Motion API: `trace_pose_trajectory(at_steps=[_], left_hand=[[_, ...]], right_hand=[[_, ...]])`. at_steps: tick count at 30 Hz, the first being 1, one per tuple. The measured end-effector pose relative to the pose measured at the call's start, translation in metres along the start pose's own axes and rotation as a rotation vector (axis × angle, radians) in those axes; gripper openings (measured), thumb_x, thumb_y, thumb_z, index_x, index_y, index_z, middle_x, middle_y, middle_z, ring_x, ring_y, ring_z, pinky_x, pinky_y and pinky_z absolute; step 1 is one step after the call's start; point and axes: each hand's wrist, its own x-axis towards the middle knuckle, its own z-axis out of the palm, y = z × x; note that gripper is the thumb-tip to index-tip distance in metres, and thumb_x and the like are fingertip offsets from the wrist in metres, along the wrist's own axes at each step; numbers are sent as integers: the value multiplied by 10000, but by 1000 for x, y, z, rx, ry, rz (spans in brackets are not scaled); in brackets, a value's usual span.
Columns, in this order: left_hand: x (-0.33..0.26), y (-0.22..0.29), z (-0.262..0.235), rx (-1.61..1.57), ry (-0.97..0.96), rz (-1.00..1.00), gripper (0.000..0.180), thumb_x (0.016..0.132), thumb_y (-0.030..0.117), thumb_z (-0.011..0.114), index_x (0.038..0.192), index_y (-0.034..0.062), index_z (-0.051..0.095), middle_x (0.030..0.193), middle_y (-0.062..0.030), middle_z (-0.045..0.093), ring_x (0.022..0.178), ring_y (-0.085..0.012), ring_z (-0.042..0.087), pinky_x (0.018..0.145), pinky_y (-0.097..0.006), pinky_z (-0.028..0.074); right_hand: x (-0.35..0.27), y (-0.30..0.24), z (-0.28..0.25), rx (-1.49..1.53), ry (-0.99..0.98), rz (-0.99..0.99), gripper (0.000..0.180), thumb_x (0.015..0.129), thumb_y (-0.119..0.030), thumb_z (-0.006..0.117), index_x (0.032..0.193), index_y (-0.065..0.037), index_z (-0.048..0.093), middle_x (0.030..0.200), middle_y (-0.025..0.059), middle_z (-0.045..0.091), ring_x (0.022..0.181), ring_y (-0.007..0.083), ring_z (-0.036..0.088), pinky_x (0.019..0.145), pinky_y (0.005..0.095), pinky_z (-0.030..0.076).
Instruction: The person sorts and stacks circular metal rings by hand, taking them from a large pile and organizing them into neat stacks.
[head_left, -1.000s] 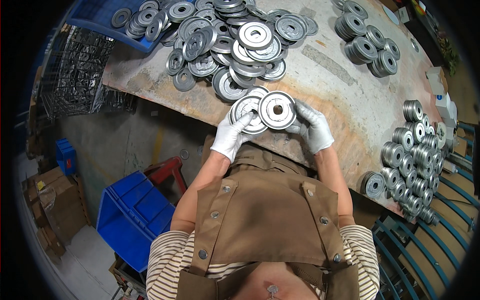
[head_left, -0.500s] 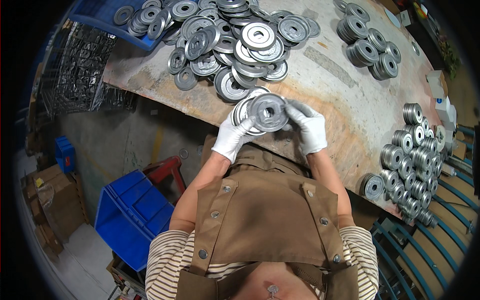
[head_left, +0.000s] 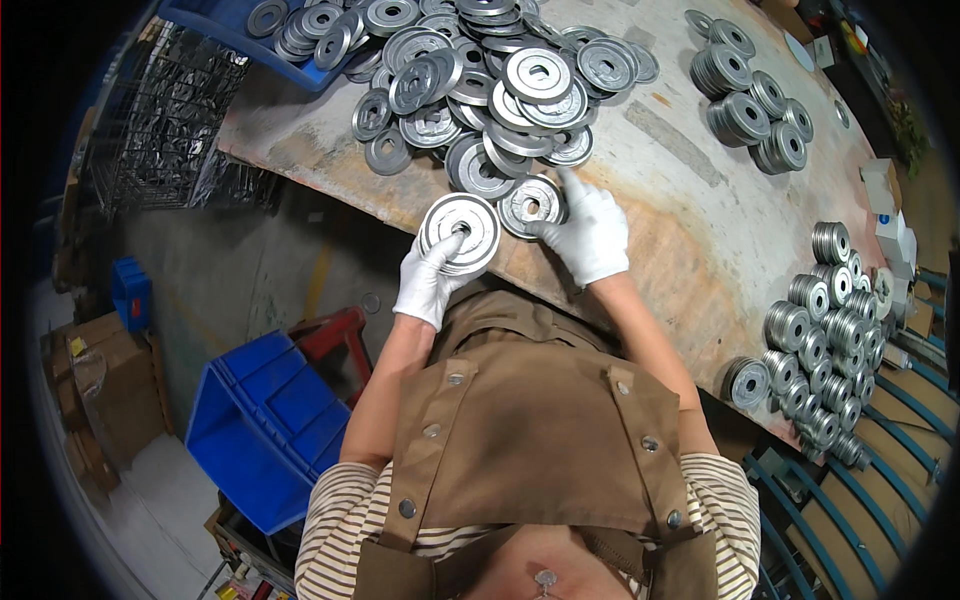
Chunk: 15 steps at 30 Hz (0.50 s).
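In my left hand [head_left: 428,280], white-gloved, is a small stack of round grey metal discs [head_left: 478,222]; the thumb hooks over the top one at its centre hole. My right hand [head_left: 588,236], also gloved, has thumb and fingers apart at the right side of a single metal disc [head_left: 517,213] near the table's front edge. The thumb seems to meet that disc's lower rim; whether the fingers touch it I cannot tell. Just beyond both hands spreads a loose heap of similar discs [head_left: 540,75].
Stacked discs stand on the table [head_left: 660,240] at the far right [head_left: 738,118] and near right [head_left: 785,325]. A blue bin [head_left: 300,72] with discs adjoins the heap. Below left are a tilted blue crate [head_left: 265,430] and cardboard boxes [head_left: 125,385]. Teal bars [head_left: 905,400] rise at the right.
My hands have parted. The left moved slightly left with the disc stack; the disc my right hand held is out of its fingers, which are now spread by the disc on the table.
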Motion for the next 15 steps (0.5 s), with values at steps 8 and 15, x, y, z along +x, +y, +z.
trace_pose_trajectory(at_steps=[8,15], left_hand=[[2,-7,25,52,-57,-83,425,871,43,651,1278,21,534,1146,-127,655,989,-251,683,804,-439,600],[3,-6,27,71,-67,-71,431,864,40,660,1277,21,537,1139,-124,659,979,-240,686,811,-427,598]], right_hand=[[-18,65,21,755,1,571,370,787,-335,742,1078,-109,701,895,116,707,798,226,676,765,335,527],[12,18,8,227,-99,323,332,859,-419,638,957,-105,687,942,152,679,910,329,646,798,415,502]])
